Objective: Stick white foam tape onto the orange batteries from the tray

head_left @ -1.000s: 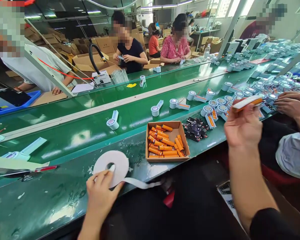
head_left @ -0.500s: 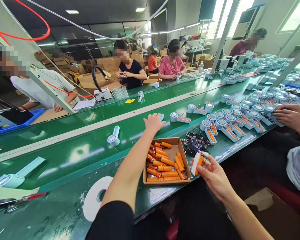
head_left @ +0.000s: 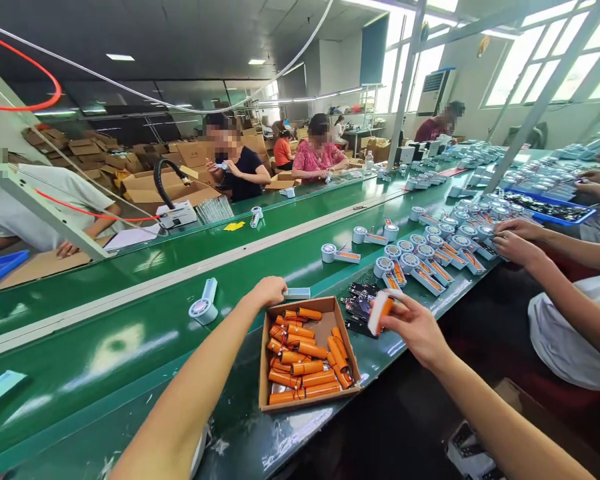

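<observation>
My left hand (head_left: 269,291) reaches out over the green conveyor belt (head_left: 130,333) and is closed on a small white fan part (head_left: 297,293), whose handle sticks out to the right of my fingers. My right hand (head_left: 414,327) is closed on an orange battery with a white strip of tape (head_left: 380,311) stuck on it, held just right of the cardboard box (head_left: 330,310). That box lies between my hands and holds several orange batteries (head_left: 300,363). A pile of small black circuit boards (head_left: 359,305) lies beyond my right hand.
More white fan parts (head_left: 204,307) ride the belt, and many cluster at the right (head_left: 430,257), where a neighbouring person's hands (head_left: 515,243) work. Several people sit across the belt by cardboard cartons. A blue tray (head_left: 550,208) stands at the far right.
My left hand left the tape roll, reached out to the belt and closed on a fan part. My right hand came down with the taped battery to beside the box. The view tilted up.
</observation>
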Demonstrator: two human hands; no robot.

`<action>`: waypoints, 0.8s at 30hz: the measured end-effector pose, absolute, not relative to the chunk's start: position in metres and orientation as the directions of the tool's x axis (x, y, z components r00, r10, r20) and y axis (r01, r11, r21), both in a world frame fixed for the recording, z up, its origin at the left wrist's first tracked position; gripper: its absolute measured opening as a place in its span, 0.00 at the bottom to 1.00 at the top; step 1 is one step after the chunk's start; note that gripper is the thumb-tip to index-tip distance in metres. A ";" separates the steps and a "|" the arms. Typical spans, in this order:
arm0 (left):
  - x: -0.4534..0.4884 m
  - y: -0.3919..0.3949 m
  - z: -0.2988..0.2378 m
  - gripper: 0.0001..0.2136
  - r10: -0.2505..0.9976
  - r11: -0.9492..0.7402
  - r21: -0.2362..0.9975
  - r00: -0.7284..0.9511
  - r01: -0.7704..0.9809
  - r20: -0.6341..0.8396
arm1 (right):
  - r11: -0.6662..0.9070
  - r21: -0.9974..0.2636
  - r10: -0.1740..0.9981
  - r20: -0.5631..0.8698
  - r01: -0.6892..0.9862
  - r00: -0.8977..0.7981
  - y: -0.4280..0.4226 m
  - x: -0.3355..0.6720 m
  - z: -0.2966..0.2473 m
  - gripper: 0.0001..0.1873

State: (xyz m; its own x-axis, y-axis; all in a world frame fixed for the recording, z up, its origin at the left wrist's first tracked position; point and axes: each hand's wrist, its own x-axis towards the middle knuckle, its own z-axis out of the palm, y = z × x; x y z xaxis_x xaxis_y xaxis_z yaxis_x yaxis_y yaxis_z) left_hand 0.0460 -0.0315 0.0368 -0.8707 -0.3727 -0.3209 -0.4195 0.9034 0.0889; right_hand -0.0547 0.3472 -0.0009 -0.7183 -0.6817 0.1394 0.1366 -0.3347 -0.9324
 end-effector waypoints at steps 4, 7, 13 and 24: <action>0.049 -0.046 0.030 0.10 -0.330 0.883 0.245 -0.900 -0.401 -0.284 | -0.239 -0.920 -0.805 0.367 -0.311 -0.466 0.245 -0.071 0.022 0.26; 0.051 -0.051 0.027 0.13 -0.353 0.861 0.301 -0.907 -0.411 -0.229 | -0.136 -0.718 -0.884 0.399 -0.683 -0.243 0.178 -0.084 0.021 0.19; 0.047 -0.038 0.022 0.13 -0.402 0.882 0.207 -0.905 -0.424 -0.141 | -0.059 -0.475 -0.938 0.328 -0.878 -0.114 0.128 -0.104 0.009 0.10; 0.007 -0.048 0.023 0.07 -0.350 0.932 0.025 -0.914 -0.362 -0.204 | 0.026 -0.230 -0.983 0.173 -0.973 -0.067 0.105 -0.126 0.015 0.17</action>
